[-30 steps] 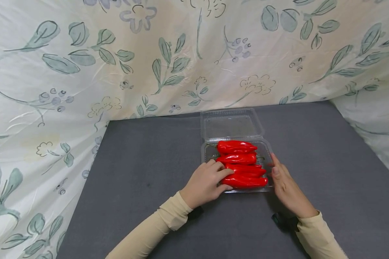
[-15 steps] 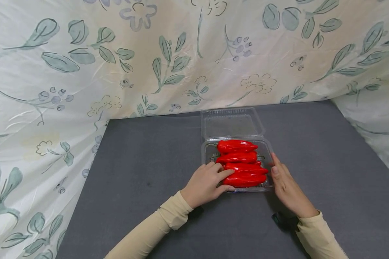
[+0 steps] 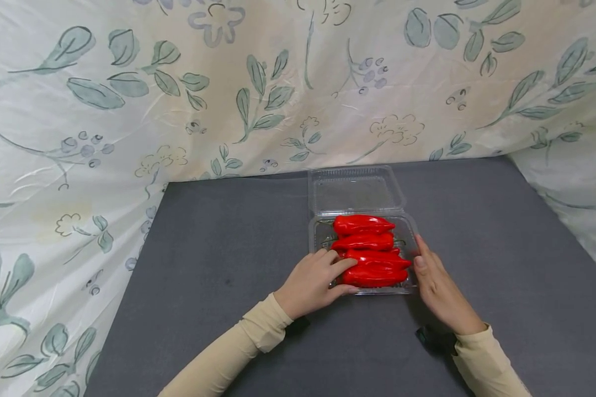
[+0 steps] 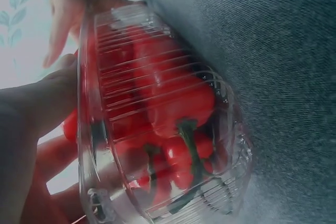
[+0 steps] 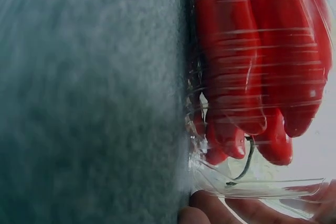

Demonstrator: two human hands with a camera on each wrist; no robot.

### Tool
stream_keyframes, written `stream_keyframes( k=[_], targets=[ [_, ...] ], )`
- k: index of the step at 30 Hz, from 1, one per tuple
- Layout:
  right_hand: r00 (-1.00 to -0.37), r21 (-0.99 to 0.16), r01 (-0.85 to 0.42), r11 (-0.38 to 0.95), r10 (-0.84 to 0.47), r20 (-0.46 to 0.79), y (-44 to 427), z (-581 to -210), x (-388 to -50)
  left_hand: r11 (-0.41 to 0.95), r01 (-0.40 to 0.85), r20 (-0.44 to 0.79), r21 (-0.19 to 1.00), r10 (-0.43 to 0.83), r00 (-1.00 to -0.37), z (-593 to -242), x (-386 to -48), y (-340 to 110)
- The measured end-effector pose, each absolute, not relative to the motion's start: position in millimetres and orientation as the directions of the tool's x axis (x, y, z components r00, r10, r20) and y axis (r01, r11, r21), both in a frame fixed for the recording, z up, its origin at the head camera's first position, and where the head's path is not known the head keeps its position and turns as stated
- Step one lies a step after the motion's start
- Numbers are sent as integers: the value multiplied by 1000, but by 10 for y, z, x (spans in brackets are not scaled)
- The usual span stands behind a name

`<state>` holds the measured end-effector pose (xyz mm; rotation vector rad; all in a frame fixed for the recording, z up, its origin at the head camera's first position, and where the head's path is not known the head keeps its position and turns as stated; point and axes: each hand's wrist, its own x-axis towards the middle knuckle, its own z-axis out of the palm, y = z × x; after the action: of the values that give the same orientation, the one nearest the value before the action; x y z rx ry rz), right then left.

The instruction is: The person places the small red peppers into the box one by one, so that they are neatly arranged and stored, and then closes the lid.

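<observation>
A clear plastic clamshell box (image 3: pixel 382 291) lies with its lid (image 3: pixel 356 190) folded back, away from the person. Several glossy red peppers lie crosswise in its base. My left hand (image 3: pixel 312 282) reaches over the front left corner and pinches the left end of the nearest red pepper (image 3: pixel 379 277), index finger above, thumb along the near side. In the left wrist view the pepper (image 4: pixel 176 95) and dark green stems show through the ribbed wall. My right hand (image 3: pixel 442 286) rests against the box's right side, fingers fairly straight. In the right wrist view its fingertips (image 5: pixel 210 208) sit by the wall.
A dark grey cloth (image 3: pixel 228 237) covers the table beneath the box. Behind it hangs a pale curtain (image 3: pixel 258 99) with leaf and flower prints, which continues down the left and right sides. A dark wrist device (image 3: pixel 432 337) shows beside the right cuff.
The two nearest peppers have shifted slightly in the box and lie closer together than a second ago. My left hand has barely moved; the right hand keeps its place at the box's side.
</observation>
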<state>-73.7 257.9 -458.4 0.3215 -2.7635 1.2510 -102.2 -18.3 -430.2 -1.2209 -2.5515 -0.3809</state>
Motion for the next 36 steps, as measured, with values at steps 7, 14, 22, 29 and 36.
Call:
stream_keyframes(
  k=[7, 14, 22, 29, 36],
  targets=[
    [-973, -723, -225, 653, -183, 138, 2467, -4557, -730, 647, 748, 342, 149, 676, -653, -4322, -961, -340],
    [-967, -700, -226, 678, -242, 78, 2305, -4584, -709, 704, 684, 301, 191, 622, -723, -4336, -856, -578],
    [-951, -671, -279, 687, -296, 92, 2118, -4547, -720, 733, 645, 324, 216, 569, -756, -4366, -755, -790],
    [-940, -667, -283, 689, -339, 49, 1993, -4539, -785, 755, 610, 317, 242, 532, -785, -4360, -713, -952],
    [-942, -648, -295, 703, -327, 74, 1988, -4354, -913, 718, 581, 324, 384, 484, -813, -4196, -845, -1207]
  ],
)
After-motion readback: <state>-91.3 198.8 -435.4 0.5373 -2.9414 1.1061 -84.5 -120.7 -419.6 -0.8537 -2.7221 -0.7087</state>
